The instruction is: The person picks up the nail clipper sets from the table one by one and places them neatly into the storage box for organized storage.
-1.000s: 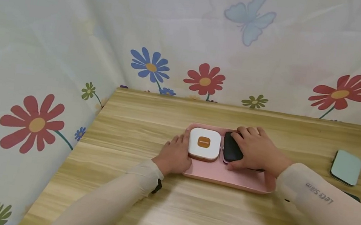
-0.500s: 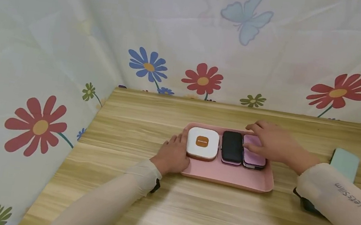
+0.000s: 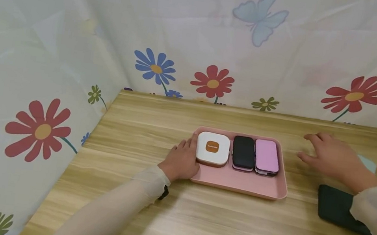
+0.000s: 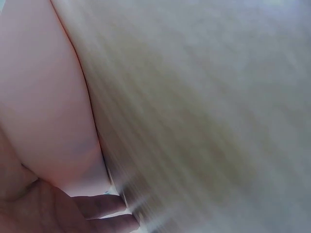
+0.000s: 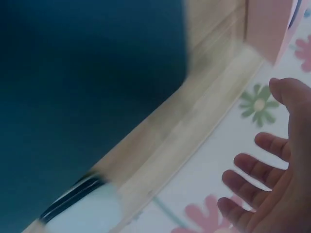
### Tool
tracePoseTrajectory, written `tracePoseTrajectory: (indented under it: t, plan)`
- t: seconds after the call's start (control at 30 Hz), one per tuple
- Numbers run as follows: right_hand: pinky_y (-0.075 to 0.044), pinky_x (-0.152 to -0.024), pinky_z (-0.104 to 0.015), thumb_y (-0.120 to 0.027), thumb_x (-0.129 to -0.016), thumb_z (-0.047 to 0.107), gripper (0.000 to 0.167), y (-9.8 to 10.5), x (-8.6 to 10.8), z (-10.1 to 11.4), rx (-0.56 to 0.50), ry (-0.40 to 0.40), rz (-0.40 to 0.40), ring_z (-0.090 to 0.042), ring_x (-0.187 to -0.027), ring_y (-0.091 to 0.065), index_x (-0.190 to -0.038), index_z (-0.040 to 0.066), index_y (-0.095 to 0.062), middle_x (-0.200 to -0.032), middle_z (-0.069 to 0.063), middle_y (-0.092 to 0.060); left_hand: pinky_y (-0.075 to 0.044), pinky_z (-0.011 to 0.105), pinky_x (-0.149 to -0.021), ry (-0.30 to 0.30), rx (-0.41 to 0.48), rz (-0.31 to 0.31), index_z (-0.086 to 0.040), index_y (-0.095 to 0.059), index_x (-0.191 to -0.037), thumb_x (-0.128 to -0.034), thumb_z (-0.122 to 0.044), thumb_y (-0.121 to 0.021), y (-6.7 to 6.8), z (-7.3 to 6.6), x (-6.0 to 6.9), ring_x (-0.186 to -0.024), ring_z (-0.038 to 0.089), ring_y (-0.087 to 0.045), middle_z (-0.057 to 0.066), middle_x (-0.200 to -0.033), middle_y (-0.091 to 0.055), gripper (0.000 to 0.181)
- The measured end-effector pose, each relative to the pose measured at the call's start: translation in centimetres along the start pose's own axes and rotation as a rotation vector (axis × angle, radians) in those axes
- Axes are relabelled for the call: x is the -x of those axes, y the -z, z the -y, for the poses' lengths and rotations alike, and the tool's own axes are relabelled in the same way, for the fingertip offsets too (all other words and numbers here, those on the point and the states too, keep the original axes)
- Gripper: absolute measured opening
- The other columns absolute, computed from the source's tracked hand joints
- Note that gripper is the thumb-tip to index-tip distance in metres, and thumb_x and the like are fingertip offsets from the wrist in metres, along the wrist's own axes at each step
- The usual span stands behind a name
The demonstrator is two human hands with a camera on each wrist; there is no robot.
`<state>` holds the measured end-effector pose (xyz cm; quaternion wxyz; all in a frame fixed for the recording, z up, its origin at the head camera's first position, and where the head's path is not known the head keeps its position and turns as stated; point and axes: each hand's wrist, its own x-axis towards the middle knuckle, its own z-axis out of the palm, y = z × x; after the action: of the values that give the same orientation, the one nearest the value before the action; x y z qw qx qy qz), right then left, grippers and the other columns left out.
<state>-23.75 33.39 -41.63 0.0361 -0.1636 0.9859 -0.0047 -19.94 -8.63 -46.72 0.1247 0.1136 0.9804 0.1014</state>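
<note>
My left hand touches the left wall of the pink tray, fingers along its outside; the tray wall fills the left of the left wrist view. In the tray sit a white rounded case with a brown "MANICURE" label, a black case and a lilac case, side by side. To the tray's right my right hand hovers over the table, fingers spread and holding nothing. Below it lies a dark green case, large in the right wrist view. A mint case is partly hidden behind the hand.
The wood-grain table meets a flower-printed cloth at its back and left. Bare tabletop shows between the tray and the dark green case.
My right hand has let go of the cases in the tray, uncovering the lilac one, and moved right over the green cases. My left hand stays at the tray's side.
</note>
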Motion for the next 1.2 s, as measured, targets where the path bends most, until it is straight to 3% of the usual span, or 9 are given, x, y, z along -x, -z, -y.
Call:
tracePoseTrajectory:
  t: [0.27, 0.53, 0.77, 0.97, 1.2]
  plan:
    - [-0.039, -0.092, -0.074, -0.055, -0.09, 0.068, 0.097, -1.3, 2.0, -4.7, 0.024, -0.203, 0.051, -0.064, -0.112, -0.04, -0.136, -0.016, -0.039, -0.125, -0.047, -0.04, -0.029, 0.053, -0.117, 0.003, -0.013, 0.002, -0.008, 0.012, -0.16, -0.0949, -0.027, -0.044, 0.4, 0.0, 0.1, -0.15, 0.035, -0.027, 0.017, -0.162, -0.028, 0.088]
    - [-0.041, -0.09, -0.072, -0.054, -0.091, 0.068, 0.103, -2.2, 3.3, -6.8, -0.02, -0.401, 0.065, -0.066, -0.105, -0.04, -0.13, -0.025, -0.032, -0.117, -0.053, -0.035, -0.03, 0.054, -0.117, -0.002, 0.003, -0.007, -0.006, 0.009, -0.16, -0.0946, -0.026, -0.045, 0.5, 0.1, 0.3, -0.149, 0.036, -0.028, 0.019, -0.161, -0.03, 0.087]
    - [-0.045, -0.079, -0.067, -0.055, -0.091, 0.065, 0.101, -2.9, 4.0, -8.1, -0.086, -0.478, 0.147, -0.057, -0.084, -0.048, -0.118, -0.029, -0.027, -0.096, -0.049, -0.043, -0.03, 0.054, -0.117, -0.004, 0.004, -0.006, -0.006, 0.01, -0.16, -0.0948, -0.026, -0.045, 0.3, 0.2, 0.2, -0.149, 0.037, -0.028, 0.019, -0.161, -0.03, 0.088]
    - [-0.047, -0.08, -0.062, -0.051, -0.093, 0.066, 0.104, -3.4, 4.0, -8.6, -0.096, -0.518, 0.215, -0.058, -0.086, -0.053, -0.122, -0.028, -0.018, -0.097, -0.049, -0.043, -0.03, 0.054, -0.117, -0.001, 0.005, -0.004, -0.007, 0.01, -0.16, -0.0947, -0.026, -0.045, 0.2, 0.0, 0.2, -0.149, 0.037, -0.028, 0.018, -0.161, -0.03, 0.088]
    - [-0.047, -0.084, -0.064, -0.052, -0.094, 0.062, 0.101, -3.4, 4.1, -8.6, -0.089, -0.524, 0.235, -0.062, -0.094, -0.052, -0.124, -0.028, -0.016, -0.105, -0.053, -0.041, -0.031, 0.054, -0.116, -0.012, 0.004, -0.011, -0.005, 0.007, -0.16, -0.0943, -0.026, -0.046, 0.2, -0.1, 0.3, -0.148, 0.037, -0.03, 0.019, -0.16, -0.032, 0.087]
